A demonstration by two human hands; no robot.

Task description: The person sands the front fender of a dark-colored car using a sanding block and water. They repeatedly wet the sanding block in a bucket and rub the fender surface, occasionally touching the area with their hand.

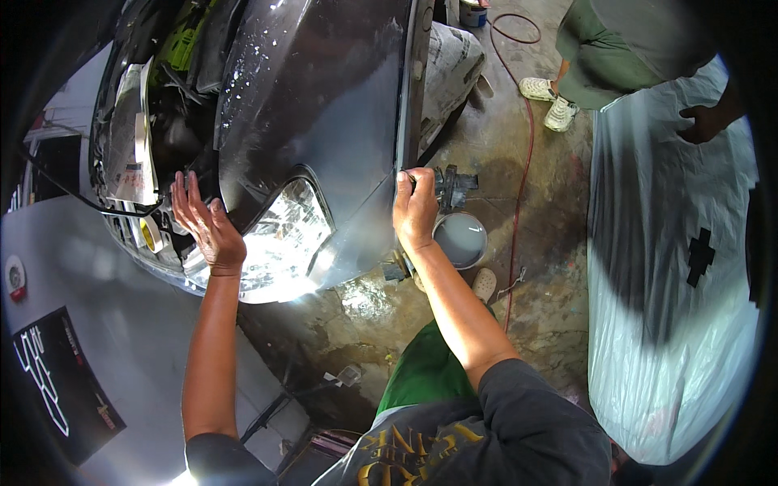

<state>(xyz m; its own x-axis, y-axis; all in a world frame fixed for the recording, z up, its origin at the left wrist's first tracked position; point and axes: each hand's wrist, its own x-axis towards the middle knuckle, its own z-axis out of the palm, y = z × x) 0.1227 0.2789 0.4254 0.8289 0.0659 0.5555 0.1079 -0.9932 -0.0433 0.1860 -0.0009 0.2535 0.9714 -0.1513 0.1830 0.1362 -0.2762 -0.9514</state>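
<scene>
A dark car front with a dull, partly sanded grey fender (356, 154) stands before me. My left hand (209, 231) is raised over the car's front end, fingers stretched out and holding nothing. Beside it lies the clear headlight (293, 223), brightly lit. At the fender's right edge my right hand (415, 209) is closed, thumb and fingers pinched together. A small dark bit shows between them, too little to name. Whether the left palm touches the car I cannot tell. A bucket (462, 241) of greyish liquid stands on the floor just beyond my right wrist.
A red hose (528, 162) runs along the stained concrete floor (559, 219). Another person's legs (579, 77) are at the upper right, beside a large shape under plastic sheeting (648, 324). Taped paper (138, 146) covers part of the car's opened front. A grey panel (162, 348) lies left.
</scene>
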